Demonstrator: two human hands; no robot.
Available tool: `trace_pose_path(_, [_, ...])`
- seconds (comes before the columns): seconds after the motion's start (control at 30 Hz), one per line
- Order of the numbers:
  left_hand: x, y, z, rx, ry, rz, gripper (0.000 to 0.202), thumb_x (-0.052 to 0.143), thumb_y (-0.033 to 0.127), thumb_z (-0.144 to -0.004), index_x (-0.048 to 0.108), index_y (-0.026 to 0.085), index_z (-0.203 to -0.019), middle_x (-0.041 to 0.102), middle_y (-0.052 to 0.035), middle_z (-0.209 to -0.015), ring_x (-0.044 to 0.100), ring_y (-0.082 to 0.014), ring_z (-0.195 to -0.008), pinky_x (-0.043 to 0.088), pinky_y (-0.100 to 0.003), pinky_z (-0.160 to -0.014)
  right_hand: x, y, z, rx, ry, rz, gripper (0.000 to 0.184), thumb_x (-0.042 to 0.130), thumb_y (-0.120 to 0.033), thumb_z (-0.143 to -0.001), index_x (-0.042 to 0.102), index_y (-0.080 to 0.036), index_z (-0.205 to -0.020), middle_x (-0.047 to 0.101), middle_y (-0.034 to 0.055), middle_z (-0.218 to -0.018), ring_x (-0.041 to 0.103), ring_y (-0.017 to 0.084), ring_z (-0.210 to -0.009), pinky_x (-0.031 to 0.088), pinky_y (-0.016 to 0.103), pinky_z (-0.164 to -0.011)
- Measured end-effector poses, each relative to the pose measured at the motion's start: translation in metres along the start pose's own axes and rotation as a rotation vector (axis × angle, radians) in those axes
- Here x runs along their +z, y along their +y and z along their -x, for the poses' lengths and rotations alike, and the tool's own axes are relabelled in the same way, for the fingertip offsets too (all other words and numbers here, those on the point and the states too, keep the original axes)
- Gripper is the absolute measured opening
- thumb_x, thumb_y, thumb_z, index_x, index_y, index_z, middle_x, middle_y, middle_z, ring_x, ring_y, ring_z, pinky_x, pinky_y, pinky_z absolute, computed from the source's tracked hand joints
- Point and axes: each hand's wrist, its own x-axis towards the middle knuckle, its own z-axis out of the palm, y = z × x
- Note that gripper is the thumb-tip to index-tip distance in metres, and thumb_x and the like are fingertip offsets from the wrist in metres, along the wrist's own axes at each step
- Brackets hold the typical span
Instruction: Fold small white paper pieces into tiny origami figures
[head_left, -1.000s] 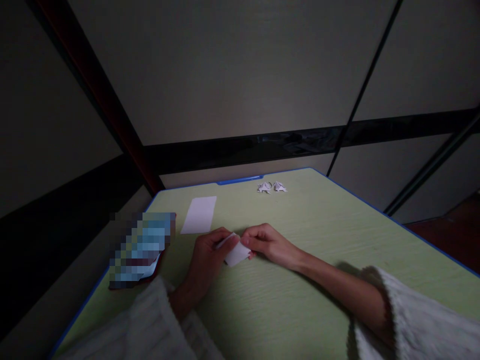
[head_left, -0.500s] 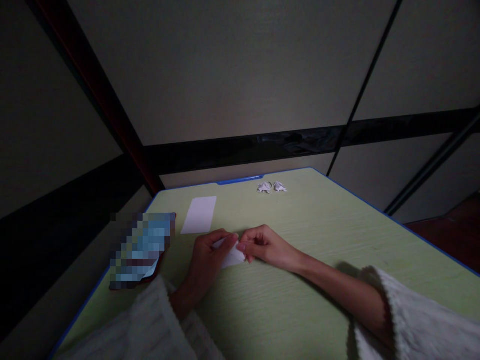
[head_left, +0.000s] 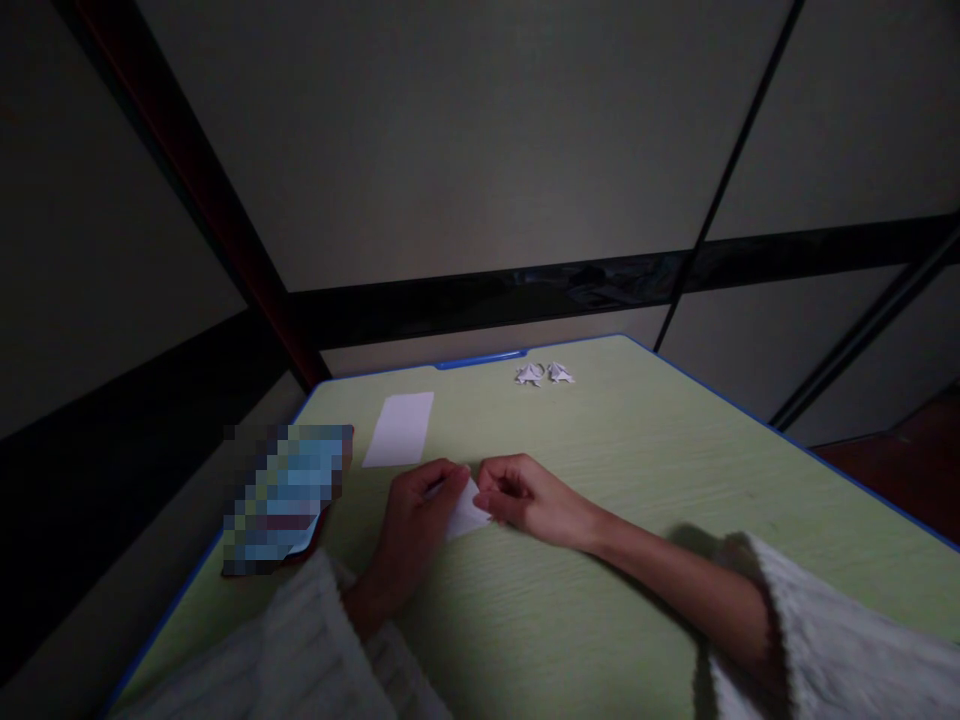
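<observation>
A small white folded paper (head_left: 466,515) is between my two hands, low over the table. My left hand (head_left: 420,510) grips it from the left, thumb on top and fingers curled behind. From the right, my right hand (head_left: 529,500) pinches the paper's right edge between thumb and curled fingers. Part of the paper is hidden under the left thumb and fingers. Beyond my left hand lies a flat white sheet of paper (head_left: 400,428).
The pale green table (head_left: 637,440) has a blue rim. Two small folded paper figures (head_left: 529,374) sit near its far edge, beside a blue strip (head_left: 481,360). A phone-like device (head_left: 300,495) with a blurred screen lies at the left. Cabinet panels (head_left: 480,150) stand behind.
My right thumb has bent and shifted slightly on the paper's right edge. The left thumb has tilted a little; the paper stays in both hands.
</observation>
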Motion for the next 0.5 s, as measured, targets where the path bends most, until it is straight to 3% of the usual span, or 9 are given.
trace_pose_path(0.13, [0.0005, -0.0021, -0.0038, -0.042, -0.021, 0.023, 0.023, 0.046, 0.028, -0.064, 0.044, 0.015, -0.046, 0.035, 0.0058, -0.044, 0.030, -0.0077, -0.045, 0.024, -0.018, -0.041, -0.0019, -0.0002, 0.0011, 0.014, 0.022, 0.043, 0.016, 0.045, -0.019, -0.070, 0.038, -0.014, -0.056, 0.033, -0.0061, -0.048, 0.029, 0.004, -0.043, 0.022, 0.016, -0.039])
trace_pose_path(0.5, [0.0005, -0.0030, -0.0062, -0.027, -0.145, -0.039, 0.017, 0.049, 0.025, -0.062, 0.050, 0.014, -0.049, 0.044, 0.0051, -0.046, 0.037, -0.0083, -0.046, 0.028, -0.018, -0.043, 0.0005, 0.0048, 0.0042, -0.023, 0.033, 0.190, 0.023, 0.043, -0.027, -0.073, 0.035, -0.015, -0.055, 0.030, -0.0051, -0.050, 0.027, 0.005, -0.046, 0.021, 0.017, -0.041])
